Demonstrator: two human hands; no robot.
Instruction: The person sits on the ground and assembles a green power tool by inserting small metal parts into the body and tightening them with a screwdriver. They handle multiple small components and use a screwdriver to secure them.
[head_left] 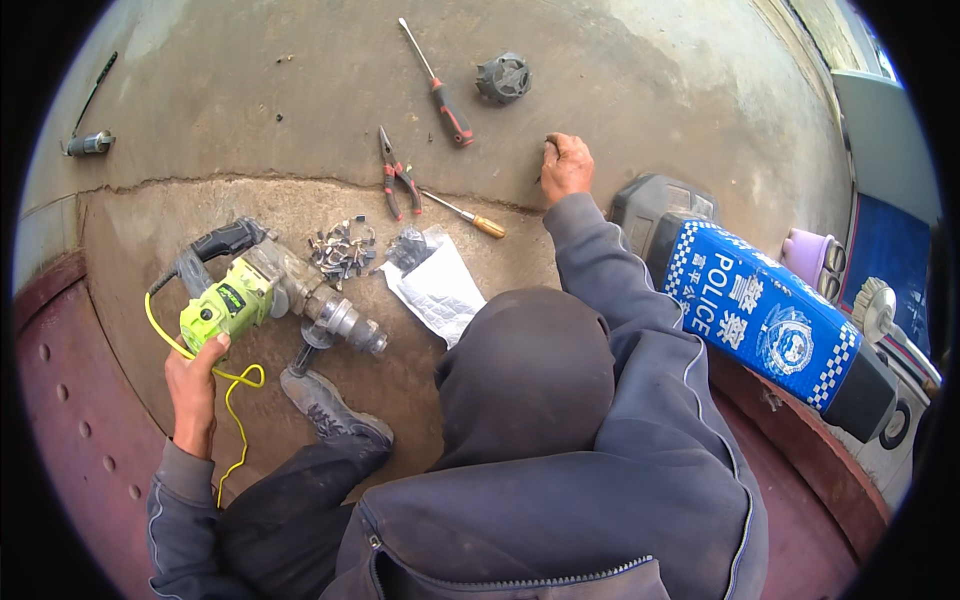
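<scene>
My left hand (195, 388) is closed on the rear of a lime-green hammer drill (232, 300), thumb against its housing. The drill lies on its side, its metal chuck pointing right, with a yellow cord (240, 378) trailing from it. My right hand (568, 165) rests on the ground farther off, fingers curled down; whatever they may pinch is too small to make out. Between the hands lie a pile of small parts with wires (343, 248), a white plastic bag (437, 288), an amber-handled screwdriver (480, 222), long-nose pliers (396, 180) and a red-and-black screwdriver (446, 105).
A black round plastic part (503, 78) lies at the far middle. At far left is a metal cylinder (92, 143) with a black strip. A blue-and-white panelled case (755, 310) stands on the right, beside a lilac container (806, 252) and a brush (876, 305). My shoe (335, 405) is near the drill.
</scene>
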